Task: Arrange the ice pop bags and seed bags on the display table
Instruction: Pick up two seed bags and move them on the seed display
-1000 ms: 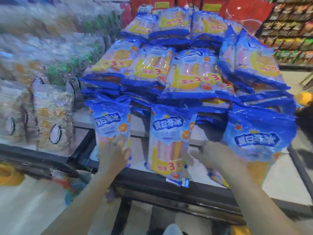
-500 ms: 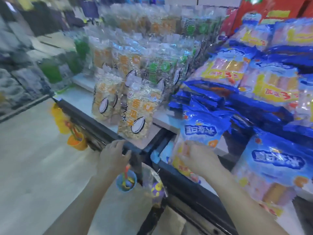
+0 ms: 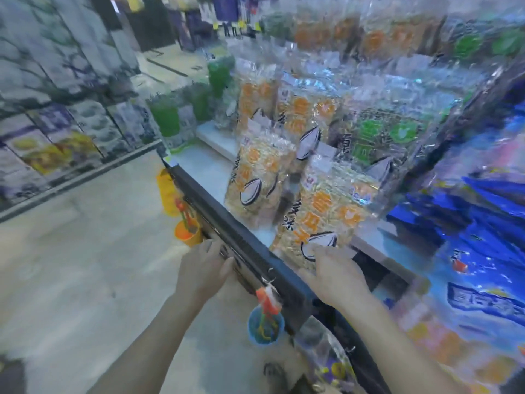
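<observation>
While the surface (image 3: pixel 204 177) is stretching away with its dark front edge (image 3: pixel 247 251) slanting from far left to near right, the ice pop bags (image 3: pixel 480 223) are lying heaped in blue over its right end and the seed bags (image 3: pixel 258 177) are standing in rows on its left part. The nearest seed bag (image 3: pixel 326 211) is standing upright just behind the front edge, long axis up and down, directly ahead of the right hand (image 3: pixel 338 275), which is the closer of the two hands. That hand is reaching over the edge with its fingers (image 3: pixel 321 251) spread and fairly straight, touching the bag's bottom end and not wrapping round it. The left hand (image 3: pixel 203 268) is resting on the front edge further left, holding no bag; whether it is gripping the edge I cannot tell. The coming move is looking like a short nudge or lift by the right hand.
</observation>
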Demonstrator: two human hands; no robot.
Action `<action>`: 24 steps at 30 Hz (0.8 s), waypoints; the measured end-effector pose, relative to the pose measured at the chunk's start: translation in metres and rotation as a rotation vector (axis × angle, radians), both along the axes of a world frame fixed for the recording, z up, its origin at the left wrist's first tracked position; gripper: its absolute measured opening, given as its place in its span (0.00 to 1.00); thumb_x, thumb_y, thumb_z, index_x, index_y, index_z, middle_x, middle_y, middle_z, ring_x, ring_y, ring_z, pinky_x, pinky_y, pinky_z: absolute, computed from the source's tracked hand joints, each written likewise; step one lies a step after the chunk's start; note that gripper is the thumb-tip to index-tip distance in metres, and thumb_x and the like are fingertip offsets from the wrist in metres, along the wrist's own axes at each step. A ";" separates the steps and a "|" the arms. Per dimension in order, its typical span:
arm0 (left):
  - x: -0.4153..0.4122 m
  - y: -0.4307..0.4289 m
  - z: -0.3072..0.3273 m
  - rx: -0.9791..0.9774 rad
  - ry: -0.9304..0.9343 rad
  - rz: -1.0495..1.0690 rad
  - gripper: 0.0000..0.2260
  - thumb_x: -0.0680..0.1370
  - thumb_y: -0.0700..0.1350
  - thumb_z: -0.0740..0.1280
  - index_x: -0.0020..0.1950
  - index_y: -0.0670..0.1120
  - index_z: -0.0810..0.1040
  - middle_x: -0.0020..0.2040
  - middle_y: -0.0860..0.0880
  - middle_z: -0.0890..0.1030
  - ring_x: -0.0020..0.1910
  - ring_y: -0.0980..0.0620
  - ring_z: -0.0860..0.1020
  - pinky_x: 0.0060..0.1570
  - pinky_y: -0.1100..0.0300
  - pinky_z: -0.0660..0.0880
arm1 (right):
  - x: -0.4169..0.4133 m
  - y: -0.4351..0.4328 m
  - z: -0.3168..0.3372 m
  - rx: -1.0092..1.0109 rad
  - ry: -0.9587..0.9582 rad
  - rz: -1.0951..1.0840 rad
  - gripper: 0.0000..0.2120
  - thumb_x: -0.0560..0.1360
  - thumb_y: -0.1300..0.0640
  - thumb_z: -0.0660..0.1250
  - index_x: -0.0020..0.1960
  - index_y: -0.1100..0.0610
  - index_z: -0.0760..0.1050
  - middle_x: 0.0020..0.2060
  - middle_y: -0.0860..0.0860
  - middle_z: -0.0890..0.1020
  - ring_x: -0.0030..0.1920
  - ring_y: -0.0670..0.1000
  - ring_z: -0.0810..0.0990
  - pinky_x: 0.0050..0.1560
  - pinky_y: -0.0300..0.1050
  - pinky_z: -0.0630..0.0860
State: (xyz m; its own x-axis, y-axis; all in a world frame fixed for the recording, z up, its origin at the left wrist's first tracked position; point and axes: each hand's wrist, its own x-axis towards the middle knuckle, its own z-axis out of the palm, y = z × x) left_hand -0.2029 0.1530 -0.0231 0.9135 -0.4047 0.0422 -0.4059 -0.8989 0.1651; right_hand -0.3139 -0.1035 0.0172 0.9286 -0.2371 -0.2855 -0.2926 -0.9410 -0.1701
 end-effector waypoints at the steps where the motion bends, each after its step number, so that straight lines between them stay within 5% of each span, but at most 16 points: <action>1: 0.014 0.003 0.000 0.001 0.002 -0.005 0.23 0.72 0.57 0.59 0.51 0.41 0.83 0.46 0.41 0.85 0.43 0.36 0.83 0.39 0.47 0.80 | 0.016 0.005 -0.001 0.010 0.009 -0.003 0.27 0.83 0.38 0.57 0.73 0.57 0.68 0.64 0.56 0.79 0.60 0.59 0.80 0.48 0.50 0.76; 5: 0.069 0.014 0.003 -0.014 0.000 0.014 0.19 0.73 0.54 0.64 0.53 0.42 0.83 0.50 0.42 0.85 0.50 0.37 0.83 0.45 0.47 0.79 | 0.072 0.026 -0.006 0.066 -0.003 -0.019 0.27 0.83 0.39 0.56 0.74 0.56 0.67 0.69 0.56 0.75 0.67 0.59 0.75 0.59 0.54 0.75; 9: 0.120 0.025 -0.002 -0.021 0.049 0.052 0.21 0.80 0.54 0.64 0.70 0.45 0.78 0.68 0.46 0.80 0.67 0.42 0.76 0.64 0.48 0.72 | 0.116 0.045 -0.008 0.020 0.036 -0.036 0.25 0.81 0.40 0.59 0.71 0.56 0.70 0.66 0.56 0.78 0.67 0.59 0.76 0.62 0.52 0.73; 15: 0.191 0.025 -0.013 -0.032 0.068 -0.072 0.24 0.81 0.55 0.65 0.73 0.45 0.75 0.70 0.46 0.78 0.69 0.43 0.75 0.67 0.48 0.72 | 0.163 0.061 -0.011 0.003 0.111 -0.151 0.24 0.83 0.41 0.57 0.72 0.55 0.67 0.69 0.55 0.75 0.68 0.59 0.73 0.59 0.51 0.72; 24: 0.266 -0.012 -0.014 0.011 0.083 -0.497 0.23 0.81 0.56 0.63 0.74 0.47 0.73 0.70 0.46 0.77 0.67 0.41 0.75 0.66 0.45 0.72 | 0.182 0.101 -0.017 -0.061 0.136 -0.501 0.29 0.83 0.37 0.55 0.77 0.54 0.64 0.73 0.55 0.73 0.73 0.61 0.67 0.70 0.56 0.66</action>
